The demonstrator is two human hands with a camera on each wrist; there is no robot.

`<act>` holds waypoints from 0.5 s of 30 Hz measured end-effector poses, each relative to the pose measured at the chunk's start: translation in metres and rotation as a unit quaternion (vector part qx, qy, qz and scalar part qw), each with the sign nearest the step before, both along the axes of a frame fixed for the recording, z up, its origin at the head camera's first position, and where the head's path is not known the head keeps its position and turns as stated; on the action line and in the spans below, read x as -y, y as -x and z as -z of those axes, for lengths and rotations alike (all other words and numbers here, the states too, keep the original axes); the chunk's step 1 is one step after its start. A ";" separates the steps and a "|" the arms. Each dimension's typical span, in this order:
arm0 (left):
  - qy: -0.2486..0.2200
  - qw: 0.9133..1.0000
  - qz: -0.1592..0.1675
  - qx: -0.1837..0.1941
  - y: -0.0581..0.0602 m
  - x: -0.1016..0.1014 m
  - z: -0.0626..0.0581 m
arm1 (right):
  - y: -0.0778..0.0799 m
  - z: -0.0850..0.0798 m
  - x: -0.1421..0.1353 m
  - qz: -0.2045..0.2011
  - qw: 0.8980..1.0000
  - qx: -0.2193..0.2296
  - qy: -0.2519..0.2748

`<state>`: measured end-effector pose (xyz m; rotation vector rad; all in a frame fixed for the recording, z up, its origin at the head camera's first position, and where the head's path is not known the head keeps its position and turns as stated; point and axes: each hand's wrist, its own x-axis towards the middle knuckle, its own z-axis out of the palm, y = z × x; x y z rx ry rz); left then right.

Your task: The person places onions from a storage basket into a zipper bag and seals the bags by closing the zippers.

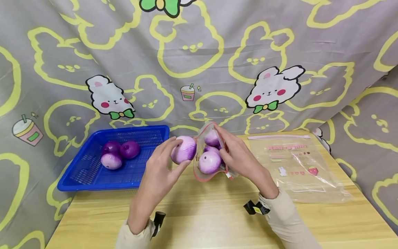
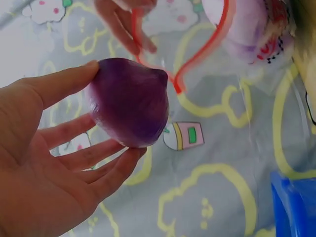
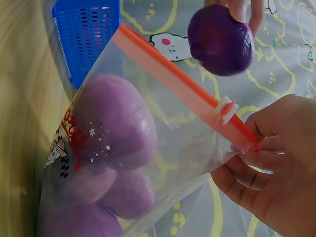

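Note:
My left hand [image 1: 157, 174] grips a purple onion [image 1: 186, 149] between thumb and fingers, just left of the mouth of a clear zip bag [image 3: 168, 74]. Its fingertips press the onion's sides, as the left wrist view [image 2: 129, 101] also shows. My right hand [image 1: 240, 155] pinches the bag's red-edged rim at one end, near a white slider [image 3: 227, 109]. The mouth gapes toward the held onion. Several purple onions [image 1: 209, 162] lie inside the bag, their lower parts seen through the printed plastic in the right wrist view.
A blue plastic basket [image 1: 99, 186] stands at the left with three purple onions [image 1: 111, 161] in it. Flat on the wooden table [image 1: 199, 221] at the right lies another clear bag [image 1: 298, 186] with pink print. A patterned grey curtain [image 1: 217, 52] hangs close behind.

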<state>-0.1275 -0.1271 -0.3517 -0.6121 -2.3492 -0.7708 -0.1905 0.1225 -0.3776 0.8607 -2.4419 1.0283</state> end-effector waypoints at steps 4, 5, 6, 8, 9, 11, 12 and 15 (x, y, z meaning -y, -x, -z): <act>0.019 1.000 0.021 -0.004 -0.001 -0.010 0.002 | -0.001 -0.001 0.005 -0.003 1.000 -0.003 0.000; 0.024 0.999 0.027 -0.005 -0.001 -0.012 0.003 | -0.001 -0.001 0.006 -0.006 1.000 -0.004 0.000; 0.030 0.999 0.032 -0.003 -0.001 -0.014 0.005 | -0.001 -0.001 0.007 -0.008 1.000 -0.006 -0.002; 0.039 0.998 0.039 -0.002 0.000 -0.018 0.008 | -0.002 0.000 0.010 -0.013 1.000 -0.004 -0.005; 0.043 0.998 0.042 -0.003 0.001 -0.020 0.010 | -0.002 0.001 0.011 -0.014 1.000 -0.002 -0.005; 0.048 0.998 0.046 -0.003 0.001 -0.024 0.014 | -0.002 0.002 0.012 -0.014 1.000 0.001 -0.008; 0.052 0.998 0.047 -0.003 0.002 -0.026 0.016 | -0.003 0.002 0.012 -0.013 1.000 0.005 -0.011; 0.062 0.997 0.050 -0.005 0.005 -0.031 0.022 | -0.003 0.003 0.011 -0.010 1.000 0.014 -0.014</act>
